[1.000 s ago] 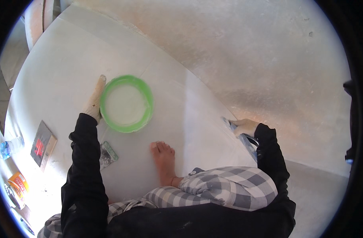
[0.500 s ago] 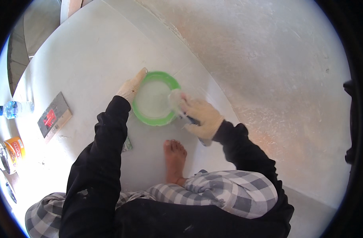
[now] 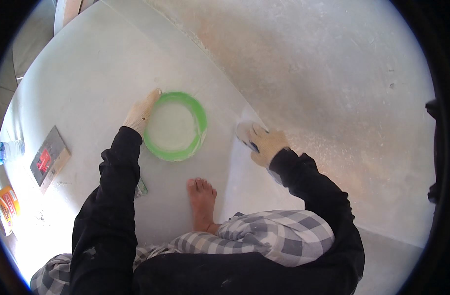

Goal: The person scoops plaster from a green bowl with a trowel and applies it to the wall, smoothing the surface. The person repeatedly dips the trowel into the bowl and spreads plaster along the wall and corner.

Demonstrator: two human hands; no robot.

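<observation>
My left hand (image 3: 140, 114), in a cream glove, grips the left side of a round bowl with a green rim (image 3: 201, 120). Pale, whitish material covers the bottom of the bowl. To the right of the bowl and apart from it is my right hand (image 3: 270, 143), also gloved. Its fingers are closed round a dark-handled tool (image 3: 254, 146) whose whitish end (image 3: 243, 131) points up and left, close to the edge between the pale floor and the wall. Most of that tool is hidden in my grip, so its kind cannot be made out.
On the left lie a wide flat grey blade (image 3: 50, 152) with a red label, a clear water bottle (image 3: 8, 151) and an orange-and-white tub (image 3: 8, 204). My bare foot (image 3: 202, 199) is below the bowl. A small green item (image 3: 142, 187) shows beside my left forearm.
My right hand has moved from the bowl's right rim out to the right with its tool. The bowl, my left hand and the surroundings appear shifted left in the view.
</observation>
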